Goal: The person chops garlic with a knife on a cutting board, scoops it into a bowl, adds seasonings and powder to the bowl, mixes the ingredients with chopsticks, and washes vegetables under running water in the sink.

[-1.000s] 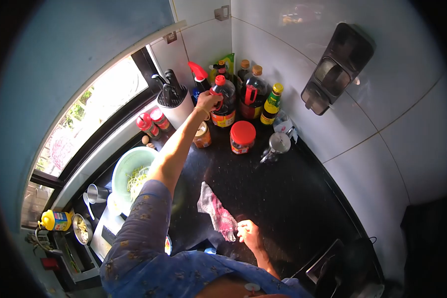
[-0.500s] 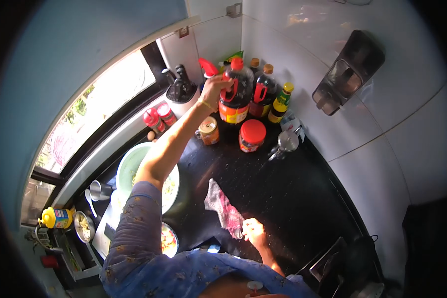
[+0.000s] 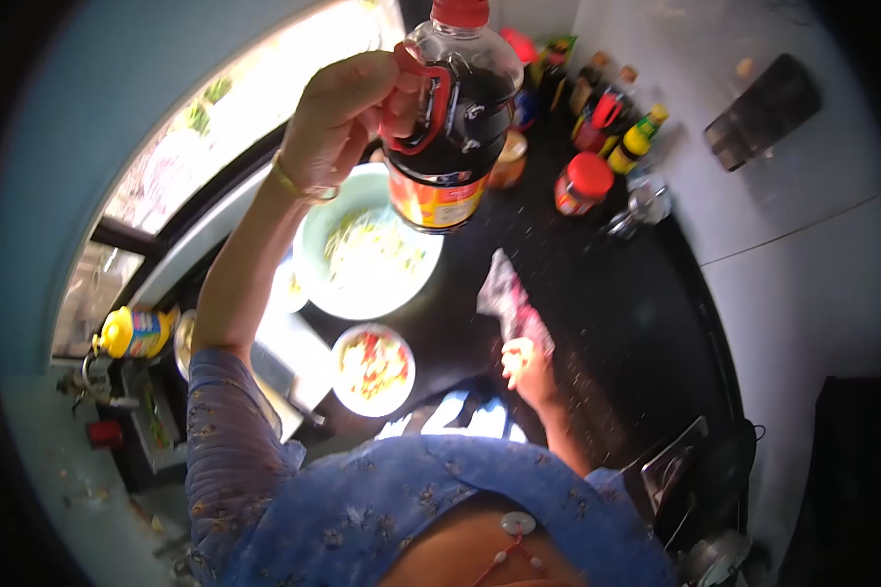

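My left hand is closed round the red handle of a large soy sauce bottle. The bottle is upright, with a red cap, dark liquid and a red and yellow label, held up close to the camera. Beneath and behind it stands a pale green bowl with shredded food inside. A smaller white bowl of chopped red and pale food sits nearer to me. My right hand is curled into a loose fist at the lower end of a pink and white cloth, touching it and covering part of it.
A red-lidded jar, a yellow-capped bottle and a glass vessel stand along the back right. A cutting board lies at left, near a yellow bottle by the sink. The wall borders the right side.
My left hand has lifted the soy sauce bottle from the back corner and brought it towards me. My right hand has shifted left onto the cloth's end. The view has turned.
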{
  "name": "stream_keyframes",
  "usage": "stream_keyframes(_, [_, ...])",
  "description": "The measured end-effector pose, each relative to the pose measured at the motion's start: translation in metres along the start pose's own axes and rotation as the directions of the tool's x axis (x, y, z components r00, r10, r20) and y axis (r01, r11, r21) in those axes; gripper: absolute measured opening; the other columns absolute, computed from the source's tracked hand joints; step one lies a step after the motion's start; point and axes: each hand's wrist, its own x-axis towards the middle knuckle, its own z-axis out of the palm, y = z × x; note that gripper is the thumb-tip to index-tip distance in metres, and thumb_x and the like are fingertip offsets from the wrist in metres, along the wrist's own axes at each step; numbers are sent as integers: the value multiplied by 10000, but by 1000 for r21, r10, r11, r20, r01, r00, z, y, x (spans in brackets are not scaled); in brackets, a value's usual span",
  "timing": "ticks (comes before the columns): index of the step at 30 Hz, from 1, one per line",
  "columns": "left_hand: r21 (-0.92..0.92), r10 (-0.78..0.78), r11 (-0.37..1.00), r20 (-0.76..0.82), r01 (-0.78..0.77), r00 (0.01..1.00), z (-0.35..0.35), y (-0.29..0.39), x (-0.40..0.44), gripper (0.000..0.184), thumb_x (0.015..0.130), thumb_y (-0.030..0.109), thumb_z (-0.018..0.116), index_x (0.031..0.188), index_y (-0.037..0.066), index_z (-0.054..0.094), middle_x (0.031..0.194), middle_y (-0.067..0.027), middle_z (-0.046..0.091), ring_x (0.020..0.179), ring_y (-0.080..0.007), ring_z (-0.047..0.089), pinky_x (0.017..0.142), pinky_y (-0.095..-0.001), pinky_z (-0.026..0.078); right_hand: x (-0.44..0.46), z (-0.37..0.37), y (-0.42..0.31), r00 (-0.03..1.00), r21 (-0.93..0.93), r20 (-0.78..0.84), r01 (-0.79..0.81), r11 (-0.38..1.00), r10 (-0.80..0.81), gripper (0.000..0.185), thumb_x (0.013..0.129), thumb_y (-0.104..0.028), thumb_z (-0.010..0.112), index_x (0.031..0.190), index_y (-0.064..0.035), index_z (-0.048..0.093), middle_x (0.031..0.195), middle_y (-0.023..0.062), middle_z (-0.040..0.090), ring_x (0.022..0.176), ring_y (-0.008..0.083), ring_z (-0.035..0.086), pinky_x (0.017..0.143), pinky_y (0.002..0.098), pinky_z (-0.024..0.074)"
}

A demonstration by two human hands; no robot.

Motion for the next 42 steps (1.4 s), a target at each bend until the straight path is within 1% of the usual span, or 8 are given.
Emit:
stream_keyframes(6, [169,-316,906,-338,388,887,-13,40,-171,329,922,310,528,753,27,534,603,-18,482,506,-90,436,479,-208,341,-9,48,15,984,-52,161,80,995,-71,113,862,-90,564,948,-17,578,639,32,581,504,63,542,429,216,441])
stream_keyframes(13, [213,-560,679,-469,703,683,-21,42,-325,225,938,206,513,800,31,548,617,38,489,526,-26,431,485,-184,355,-25,114,19,929,-10,365,66,998,-58,130,846,-79,577,960,-18,585,640,33,577,502,57,529,434,207,430])
stream_keyframes(18, [228,-730,471,-440,852,522,-27,31,-389,237,938,174,496,757,23,532,616,20,504,530,-40,451,494,-194,357,-40,134,17,931,-63,361,70,996,-42,125,844,-78,574,954,-19,585,640,35,578,497,57,527,430,207,426])
stream_keyframes(26, [153,-865,311,-362,938,347,-14,2,-415,188,904,183,568,859,3,602,669,17,536,586,-50,458,523,-222,380,-55,134,40,957,-61,285,69,996,-49,115,844,-97,571,931,-23,573,595,28,561,463,70,522,422,226,430])
stream_keyframes(33, [308,-809,358,-369,881,458,-20,-26,-419,215,875,202,573,791,6,599,638,-42,556,587,-107,493,551,-275,412,-54,124,41,968,-73,248,70,995,-50,109,852,-102,569,926,-23,564,599,29,561,465,69,524,422,223,429])
stream_keyframes(37, [311,-834,299,-375,902,405,-26,-34,-414,221,868,200,566,788,-3,602,624,-60,556,594,-117,505,560,-281,417,-52,120,39,974,-80,223,50,996,-31,107,854,-102,568,927,-24,562,598,29,559,463,67,520,419,222,424])
stream_keyframes(39, [302,-834,330,-350,894,426,-27,-36,-410,204,915,190,532,819,16,571,624,29,485,537,-33,431,473,-189,348,-52,117,41,974,-62,222,53,997,-38,105,856,-102,567,926,-24,562,602,26,556,464,64,516,416,219,419])
stream_keyframes(42, [309,-857,287,-341,907,387,-27,-35,-403,208,916,192,524,820,14,571,626,26,485,535,-33,429,468,-191,346,-52,115,41,979,-42,205,17,999,-8,98,857,-100,567,921,-25,560,603,23,551,465,59,507,415,218,414])
